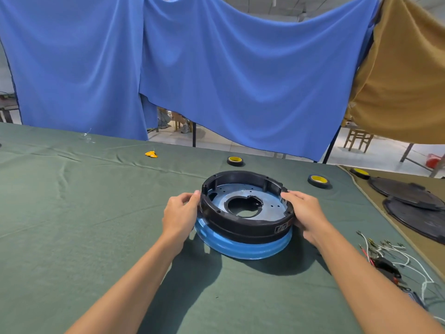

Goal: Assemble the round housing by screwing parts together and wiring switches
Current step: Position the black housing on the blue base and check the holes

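Head view (only one):

- Housing [243, 226]: black round shell, open side up, sits on a blue ring [245, 250], mid-table on green cloth [96, 213]. Grey metal plate [273, 208] inside with big centre hole and small holes around it. Can't tell if any screws are in.
- Step, my read: seating or turning the shell to line it up, pre-screwing. No driver or screws in sight, no switch fitted, so task looks early.
- Wires [385, 251] w/ crimped ends lie in a loose heap, near R edge, well apart from housing, untouched.
- L hand [180, 213]: on shell's L wall, thumb up at the rim, fingers curled against the outside. Clamped on housing.
- R hand [305, 213]: opposite side, fingers wrapped over R wall near the label, also gripping it. Forearms come in roughly symmetrical, wrists low near cloth.
- Next move, guess: needs holes lined up plate-to-shell, then one hand freed for fasteners; shell may slip on the ring if released.
- Also: two tape rolls [235, 161] [318, 180] beyond housing; black covers [409, 196] far R.
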Motion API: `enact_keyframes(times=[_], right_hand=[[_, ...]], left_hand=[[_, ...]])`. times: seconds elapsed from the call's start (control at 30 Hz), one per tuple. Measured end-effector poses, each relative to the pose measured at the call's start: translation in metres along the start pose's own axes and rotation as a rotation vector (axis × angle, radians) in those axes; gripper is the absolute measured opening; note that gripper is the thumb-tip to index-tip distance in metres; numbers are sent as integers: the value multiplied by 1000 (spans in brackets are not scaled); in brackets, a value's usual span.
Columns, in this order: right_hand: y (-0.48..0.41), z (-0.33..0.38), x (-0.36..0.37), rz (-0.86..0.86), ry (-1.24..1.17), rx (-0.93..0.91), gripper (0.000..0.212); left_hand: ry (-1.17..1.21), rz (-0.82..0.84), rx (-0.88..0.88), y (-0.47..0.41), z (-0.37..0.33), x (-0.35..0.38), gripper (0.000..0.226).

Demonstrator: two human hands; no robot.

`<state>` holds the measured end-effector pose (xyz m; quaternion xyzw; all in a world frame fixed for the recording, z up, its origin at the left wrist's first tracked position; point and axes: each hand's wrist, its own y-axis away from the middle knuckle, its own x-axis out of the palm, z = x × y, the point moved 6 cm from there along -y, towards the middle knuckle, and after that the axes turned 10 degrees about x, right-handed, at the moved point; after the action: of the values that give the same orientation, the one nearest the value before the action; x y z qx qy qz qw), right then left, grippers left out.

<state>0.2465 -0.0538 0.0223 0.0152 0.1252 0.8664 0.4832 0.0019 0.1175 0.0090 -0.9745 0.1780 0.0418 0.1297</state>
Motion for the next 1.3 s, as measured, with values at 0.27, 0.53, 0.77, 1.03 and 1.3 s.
enact_keyframes(times=[0.27,0.53,0.77,1.03,1.3], right_hand=[[-1,1,-4,77,-35,12,17],[18,-10,-4,-39,139,-83,22],[43,-15,-10,-144,370,-114,40],[44,-12,-14,-171,506,-154,39],[57,-5,-5,-86,628,-311,73]], left_hand=[[-148,-50,-8,-1,11,4,39],[-123,6,-88,-23,18,4,21],[79,55,-153,-51,25,13,17],[133,59,-147,-62,22,14,37],[285,379,-265,-48,10,19,69]])
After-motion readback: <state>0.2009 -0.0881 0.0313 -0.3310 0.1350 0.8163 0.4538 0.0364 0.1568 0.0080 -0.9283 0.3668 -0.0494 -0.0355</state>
